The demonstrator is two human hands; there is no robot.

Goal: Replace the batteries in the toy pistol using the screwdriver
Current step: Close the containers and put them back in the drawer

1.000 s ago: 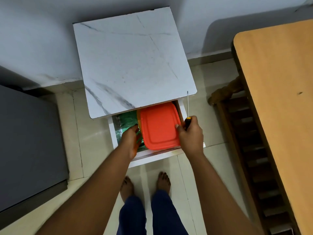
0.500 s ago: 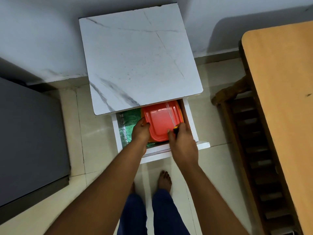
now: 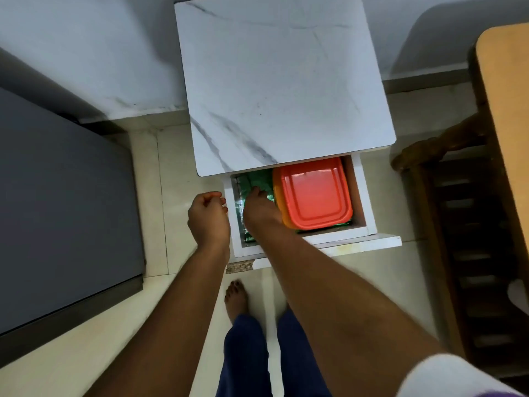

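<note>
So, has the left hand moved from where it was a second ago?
Yes. The left hand has come out of the drawer and now sits left of its left wall; earlier it was inside, beside the red-lidded container.
</note>
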